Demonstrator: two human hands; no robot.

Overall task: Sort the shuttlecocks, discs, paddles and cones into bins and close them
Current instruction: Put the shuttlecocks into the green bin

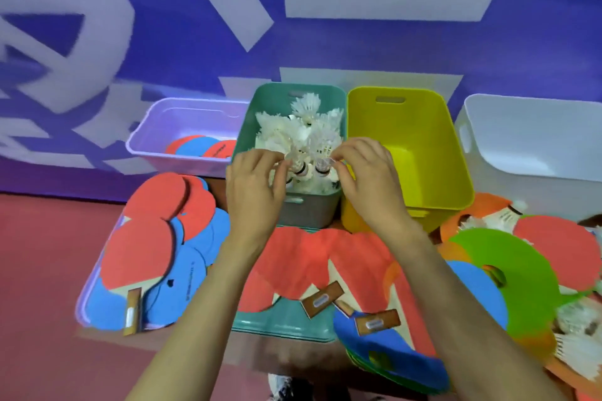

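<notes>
I see both hands over the near end of the teal bin (340,114), just above its front rim. The left hand (254,182) curls its fingers round a shuttlecock (299,168) near the cork end. The right hand (368,172) pinches a second shuttlecock (322,167) between thumb and fingertips. The two corks sit side by side in the narrow gap between the hands, over the white heap of shuttlecocks (280,135) that fills the bin behind them.

The yellow bin (451,153) stands just beside the teal one on the right, wall against wall as far as I can tell. The lilac bin (146,130) with paddles inside sits on the left, the white bin (521,156) far right. Nearer me, a pile of paddles (140,254) covers the lilac lid (85,299), more lie on the teal lid (283,327), and a green disc (514,257) overlaps others at right. Bare red floor (42,270) shows to the left
</notes>
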